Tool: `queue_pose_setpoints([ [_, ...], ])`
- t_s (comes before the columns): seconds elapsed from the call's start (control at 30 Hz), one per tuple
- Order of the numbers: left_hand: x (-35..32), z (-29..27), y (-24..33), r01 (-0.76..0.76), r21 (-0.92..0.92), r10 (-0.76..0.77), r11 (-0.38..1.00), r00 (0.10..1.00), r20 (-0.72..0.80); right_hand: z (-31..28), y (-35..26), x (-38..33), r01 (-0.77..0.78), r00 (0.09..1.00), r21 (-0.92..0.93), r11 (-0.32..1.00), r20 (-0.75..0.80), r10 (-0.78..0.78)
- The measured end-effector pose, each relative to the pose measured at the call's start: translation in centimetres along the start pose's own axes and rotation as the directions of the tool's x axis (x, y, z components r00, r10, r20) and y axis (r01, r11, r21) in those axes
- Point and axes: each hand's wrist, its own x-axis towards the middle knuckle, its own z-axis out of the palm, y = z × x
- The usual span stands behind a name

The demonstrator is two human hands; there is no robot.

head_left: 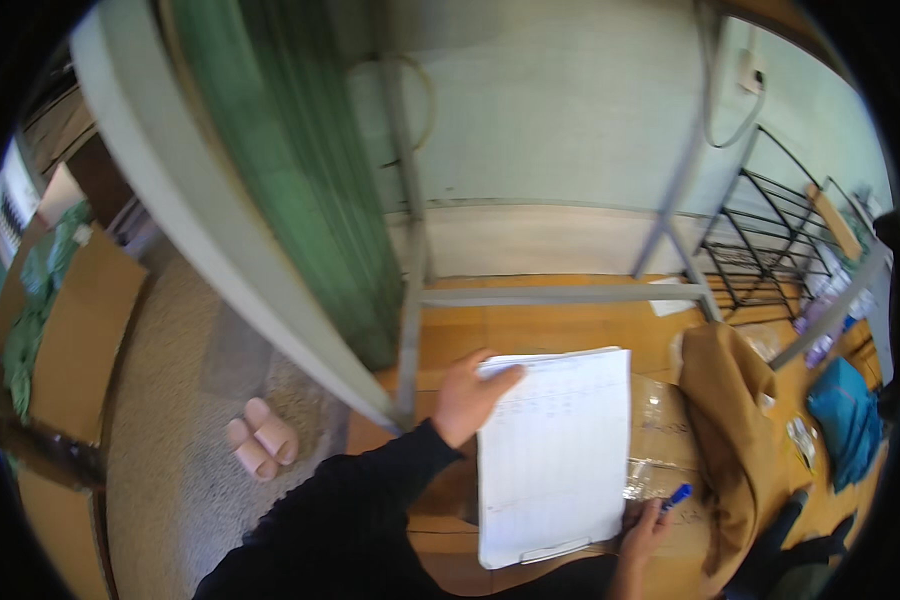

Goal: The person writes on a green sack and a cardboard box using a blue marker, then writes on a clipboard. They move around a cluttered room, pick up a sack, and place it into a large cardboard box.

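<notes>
A clipboard (555,470) with several white sheets is tilted in front of me, its metal clip at the near end. The top sheet carries a ruled table with faint writing in its upper rows. My left hand (473,398) grips the far left corner, thumb over the paper and the other fingers mostly hidden behind it. By the near right corner, my right hand (645,542) holds a blue pen (678,496) that points up and away from the paper. Whether this hand also touches the board, I cannot tell.
Beyond the clipboard stands a grey metal frame (560,295). A cardboard box (660,430) and brown cloth (725,430) lie to the right, near a black wire rack (770,235) and a blue bag (845,420). Pink slippers (262,440) rest left of a white post (185,180).
</notes>
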Motion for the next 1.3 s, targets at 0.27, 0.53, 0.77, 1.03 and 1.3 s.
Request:
queue_pose_setpoints([
  [0.27,-1.4,-0.8,-0.9,0.239,-0.532,-0.188,0.812,0.971,0.149,0.7,-0.4,0.4,0.098,0.993,-0.097,0.99,0.07,-0.091],
  [0.53,-3.2,-0.3,-1.0,0.446,-0.53,-0.149,0.721,0.847,0.51,1.8,-1.9,-0.8,0.127,0.99,-0.227,0.966,0.087,-0.11],
  [0.77,-2.6,0.2,-2.9,0.431,-0.395,-0.093,0.811,0.762,0.641,1.0,-1.2,-0.1,0.09,0.993,-0.456,0.885,0.107,-0.046],
  [1.03,-2.8,0.2,-3.1,0.232,-0.289,0.02,0.929,0.747,0.665,0.9,-1.3,0.1,0.06,0.995,-0.6,0.798,0.098,-0.001],
  [1.3,-3.1,1.2,-2.4,0.265,-0.194,-0.133,0.944,0.849,0.511,1.4,-2.7,-0.6,0.126,0.99,-0.562,0.817,0.118,-0.071],
])
